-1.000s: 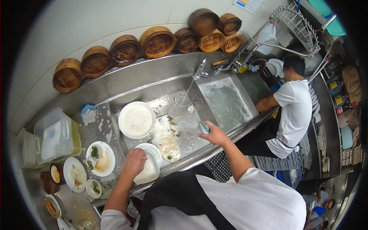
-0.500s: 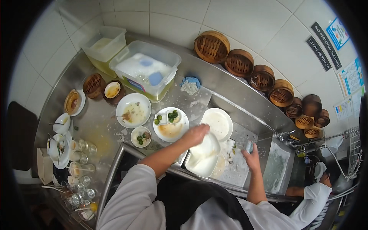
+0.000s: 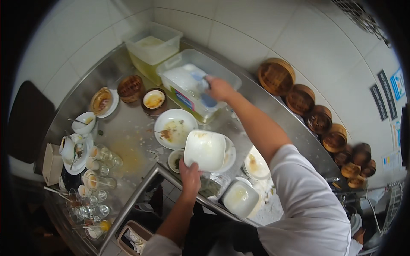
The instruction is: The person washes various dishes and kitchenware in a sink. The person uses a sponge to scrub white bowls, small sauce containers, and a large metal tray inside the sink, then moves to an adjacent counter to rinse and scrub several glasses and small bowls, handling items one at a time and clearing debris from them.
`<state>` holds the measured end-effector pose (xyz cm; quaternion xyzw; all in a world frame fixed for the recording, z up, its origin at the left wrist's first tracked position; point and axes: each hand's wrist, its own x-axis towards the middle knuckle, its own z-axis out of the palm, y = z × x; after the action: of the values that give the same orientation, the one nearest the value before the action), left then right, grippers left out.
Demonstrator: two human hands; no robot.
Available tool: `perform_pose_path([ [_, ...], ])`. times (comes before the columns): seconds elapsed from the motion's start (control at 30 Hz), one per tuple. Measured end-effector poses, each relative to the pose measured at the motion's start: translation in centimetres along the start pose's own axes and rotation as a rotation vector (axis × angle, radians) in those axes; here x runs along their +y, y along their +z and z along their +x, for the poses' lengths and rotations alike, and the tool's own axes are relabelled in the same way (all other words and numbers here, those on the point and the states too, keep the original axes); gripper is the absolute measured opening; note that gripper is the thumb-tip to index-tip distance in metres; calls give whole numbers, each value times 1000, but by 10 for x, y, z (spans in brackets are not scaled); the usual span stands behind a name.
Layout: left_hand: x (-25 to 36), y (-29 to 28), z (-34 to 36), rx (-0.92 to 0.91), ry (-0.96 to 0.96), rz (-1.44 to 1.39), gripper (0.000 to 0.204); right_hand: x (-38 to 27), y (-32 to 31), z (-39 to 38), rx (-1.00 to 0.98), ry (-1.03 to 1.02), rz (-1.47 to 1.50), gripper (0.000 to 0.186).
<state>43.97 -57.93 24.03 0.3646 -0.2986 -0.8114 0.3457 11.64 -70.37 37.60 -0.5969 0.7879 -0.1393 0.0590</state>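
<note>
My left hand [image 3: 191,175] grips a white square bowl [image 3: 204,149] at its lower left edge, lifting it over other dirty dishes. My right hand [image 3: 220,89] is closed on a greyish scrubber [image 3: 205,84], partly hidden by the fingers, inside the clear plastic tub [image 3: 230,79] of white suds. Just below the tub lies a round white plate with food scraps [image 3: 163,122]. Beside and partly under the held bowl are a small bowl [image 3: 174,160] and another plate [image 3: 230,155]. A second square bowl [image 3: 241,200] rests lower right, in the sink.
Bamboo steamers [image 3: 302,100] line the back ledge. A second tub [image 3: 156,47] stands in the corner. Glasses [image 3: 100,196], stacked dishes [image 3: 77,153] and a steamer [image 3: 130,87] are on the left counter. The counter's front rail [image 3: 136,192] bends below. A co-worker's arm [image 3: 358,237] shows far right.
The view has turned left. My right hand has moved from the sink up and left into the suds tub with the scrubber. My left hand has raised the square bowl and shifted it leftward.
</note>
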Motion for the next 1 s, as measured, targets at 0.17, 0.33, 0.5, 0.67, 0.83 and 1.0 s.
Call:
perform_pose_path([
  [0.17, 38, -28, -28, 66, -39, -277, 66, 22, 84, 56, -448, 251, -185, 51],
  [0.33, 57, -15, -18, -156, 36, -301, 78, 30, 40, 56, -696, 32, -70, 56],
  [0.5, 58, 33, -2, -271, -37, -238, 77, 3, -11, -46, -34, -60, 239, 45],
  [0.67, 16, 99, 12, -434, -127, 8, 78, -20, 29, -259, -26, -327, 497, 60],
  [0.83, -64, 173, -40, -644, -558, 125, 86, 104, -21, -380, -237, -167, -251, 70],
  [1.0, -116, 214, -73, -660, -683, 135, 94, 70, -2, -435, -26, 173, 443, 79],
])
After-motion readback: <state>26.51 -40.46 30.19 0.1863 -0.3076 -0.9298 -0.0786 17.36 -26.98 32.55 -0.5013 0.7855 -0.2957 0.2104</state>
